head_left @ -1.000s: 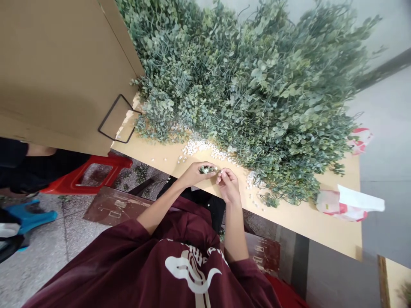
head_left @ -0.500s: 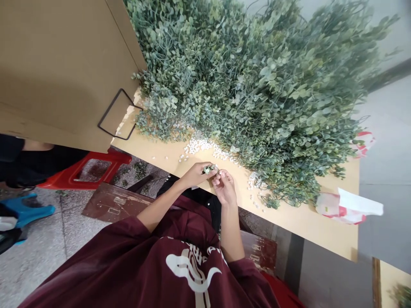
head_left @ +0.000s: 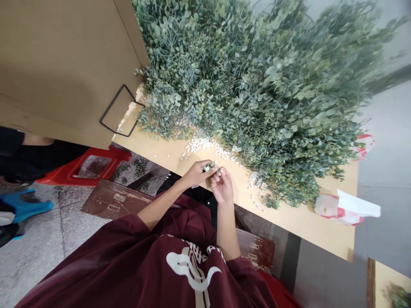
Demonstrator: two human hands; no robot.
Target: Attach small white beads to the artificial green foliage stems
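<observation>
My left hand (head_left: 196, 174) is closed round a small green artificial leaf sprig (head_left: 208, 167), which shows pale bits among its leaves. Right beside it, my right hand (head_left: 222, 187) has thumb and fingers pinched together at the sprig's end; what lies between those fingertips is too small to make out. Both hands are over the near edge of the table. Just beyond them lies a scatter of small white pieces (head_left: 199, 144), and more white pieces (head_left: 256, 182) are spread to the right.
A big heap of artificial green foliage (head_left: 244, 85) covers much of the wooden table (head_left: 334, 239). A brown board (head_left: 70, 64) with a black wire frame (head_left: 111, 109) stands at left. A red and white plastic bag (head_left: 340, 208) lies at right. A red stool (head_left: 80, 167) is beside a seated person's leg.
My right hand has shifted slightly left, and its fingertips sit closer round the sprig's end. My left hand keeps its hold. The view has moved a little.
</observation>
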